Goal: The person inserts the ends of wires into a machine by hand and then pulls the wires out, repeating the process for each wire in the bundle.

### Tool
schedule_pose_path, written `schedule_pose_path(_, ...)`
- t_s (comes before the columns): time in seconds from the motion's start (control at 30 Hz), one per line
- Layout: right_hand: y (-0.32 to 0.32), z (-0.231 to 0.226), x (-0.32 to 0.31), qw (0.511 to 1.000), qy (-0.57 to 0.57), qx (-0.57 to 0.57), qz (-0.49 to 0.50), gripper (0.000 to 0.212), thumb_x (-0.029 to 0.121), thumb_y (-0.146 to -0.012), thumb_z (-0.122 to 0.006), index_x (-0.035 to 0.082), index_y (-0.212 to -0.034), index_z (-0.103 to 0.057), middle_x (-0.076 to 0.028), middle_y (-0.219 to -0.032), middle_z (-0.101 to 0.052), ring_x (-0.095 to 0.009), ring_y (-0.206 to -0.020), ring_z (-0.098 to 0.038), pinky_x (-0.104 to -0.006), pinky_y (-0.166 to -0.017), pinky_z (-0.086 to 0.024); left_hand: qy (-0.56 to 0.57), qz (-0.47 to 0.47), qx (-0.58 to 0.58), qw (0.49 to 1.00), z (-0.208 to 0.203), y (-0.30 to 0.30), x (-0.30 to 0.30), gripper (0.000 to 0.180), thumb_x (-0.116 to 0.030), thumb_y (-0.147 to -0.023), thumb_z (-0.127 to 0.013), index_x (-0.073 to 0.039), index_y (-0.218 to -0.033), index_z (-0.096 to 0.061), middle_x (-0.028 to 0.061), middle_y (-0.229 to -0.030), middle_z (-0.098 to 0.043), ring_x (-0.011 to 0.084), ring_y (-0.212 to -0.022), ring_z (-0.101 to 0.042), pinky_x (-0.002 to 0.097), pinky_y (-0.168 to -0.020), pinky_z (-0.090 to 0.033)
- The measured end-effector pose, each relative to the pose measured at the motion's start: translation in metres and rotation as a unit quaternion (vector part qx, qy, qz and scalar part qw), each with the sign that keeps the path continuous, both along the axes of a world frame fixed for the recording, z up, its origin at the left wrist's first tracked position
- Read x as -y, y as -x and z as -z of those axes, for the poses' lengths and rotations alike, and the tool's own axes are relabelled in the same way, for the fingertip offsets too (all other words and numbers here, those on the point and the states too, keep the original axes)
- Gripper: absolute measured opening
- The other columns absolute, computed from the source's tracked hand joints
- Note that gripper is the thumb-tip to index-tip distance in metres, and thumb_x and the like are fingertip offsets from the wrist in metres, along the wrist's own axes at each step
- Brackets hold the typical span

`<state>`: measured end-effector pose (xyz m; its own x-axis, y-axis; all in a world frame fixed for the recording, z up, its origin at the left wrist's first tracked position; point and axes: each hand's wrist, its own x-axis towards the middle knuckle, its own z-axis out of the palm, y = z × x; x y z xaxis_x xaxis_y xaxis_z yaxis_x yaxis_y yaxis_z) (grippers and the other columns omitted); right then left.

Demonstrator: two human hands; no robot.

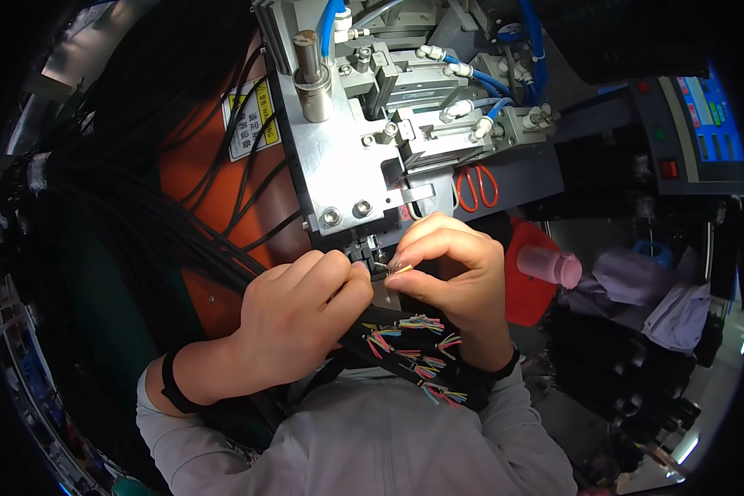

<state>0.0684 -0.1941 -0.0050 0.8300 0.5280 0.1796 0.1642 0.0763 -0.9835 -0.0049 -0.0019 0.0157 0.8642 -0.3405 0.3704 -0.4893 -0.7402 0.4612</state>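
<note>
Just below the lit metal machine (339, 178), my two hands meet at a small dark fixture (360, 251). My left hand (301, 310) is closed, thumb and forefinger pinched together beside the fixture; what lies between them is hidden. My right hand (454, 260) pinches thin coloured wires (402, 269), a yellow one among them, between thumb and forefinger. Below the hands, in front of my body, lie several black cables with fanned-out ends of pink, yellow and blue wires (421, 361).
A thick bundle of black cables (165, 215) runs from the left over an orange surface (211, 285). Blue air hoses (492, 83) feed the machine. Red-handled scissors (477, 188) lie beside it. Rightward are a pink bottle (549, 266), a red tray (527, 306) and a control panel (677, 136).
</note>
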Motion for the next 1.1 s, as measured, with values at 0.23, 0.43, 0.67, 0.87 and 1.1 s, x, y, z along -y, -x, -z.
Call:
schedule_pose_path(0.23, -0.005, 0.001, -0.005, 0.985, 0.025, 0.171, 0.017, 0.026, -0.005, -0.061, -0.082, 0.004, -0.077, -0.064, -0.006, -0.078, -0.063, -0.018, -0.071, -0.058, -0.0281, -0.065, -0.045, 0.028, -0.019, 0.026, 0.999, 0.009, -0.004, 0.003, 0.032, -0.018, -0.069, -0.068, -0.002, -0.096, -0.061, 0.0052, -0.08, -0.049, 0.0177, -0.063, -0.056, 0.029, -0.049, -0.043)
schedule_pose_path(0.43, 0.013, 0.011, -0.022, 0.935, 0.019, 0.316, 0.162, 0.028, -0.006, -0.061, -0.083, 0.004, -0.077, -0.063, -0.005, -0.076, -0.062, -0.017, -0.07, -0.057, -0.0287, -0.065, -0.045, 0.043, -0.035, 0.029, 0.998, 0.01, -0.003, 0.002, 0.035, -0.021, -0.069, -0.07, 0.0, -0.095, -0.062, 0.0057, -0.076, -0.048, 0.0182, -0.06, -0.056, 0.0295, -0.048, -0.043)
schedule_pose_path(0.67, 0.006, 0.01, -0.017, 0.994, -0.058, 0.034, 0.083, 0.022, 0.0, -0.063, -0.083, 0.005, -0.076, -0.066, -0.006, -0.074, -0.062, -0.02, -0.067, -0.059, -0.0295, -0.062, -0.046, 0.042, -0.031, 0.034, 0.998, 0.007, -0.002, 0.002, 0.028, -0.017, -0.07, -0.069, -0.001, -0.092, -0.061, 0.0053, -0.075, -0.047, 0.0173, -0.06, -0.056, 0.0289, -0.047, -0.042)
schedule_pose_path(0.87, 0.003, -0.004, -0.01, 0.962, 0.064, 0.251, 0.083, 0.021, -0.005, -0.064, -0.081, 0.003, -0.076, -0.065, -0.007, -0.075, -0.063, -0.018, -0.07, -0.059, -0.029, -0.065, -0.046, 0.039, -0.031, 0.024, 0.998, 0.003, -0.005, 0.005, 0.018, -0.009, -0.072, -0.065, -0.004, -0.089, -0.061, 0.0046, -0.075, -0.046, 0.0158, -0.059, -0.055, 0.027, -0.046, -0.041)
schedule_pose_path(1.1, -0.005, -0.006, 0.001, 0.978, 0.111, 0.175, 0.008, 0.022, -0.006, -0.063, -0.081, 0.002, -0.079, -0.067, -0.006, -0.076, -0.065, -0.017, -0.071, -0.059, -0.0292, -0.068, -0.046, -0.025, -0.03, 0.051, 0.998, 0.009, -0.001, 0.003, 0.021, -0.011, -0.071, -0.066, -0.003, -0.09, -0.06, 0.0043, -0.077, -0.047, 0.0156, -0.061, -0.056, 0.0269, -0.046, -0.04)
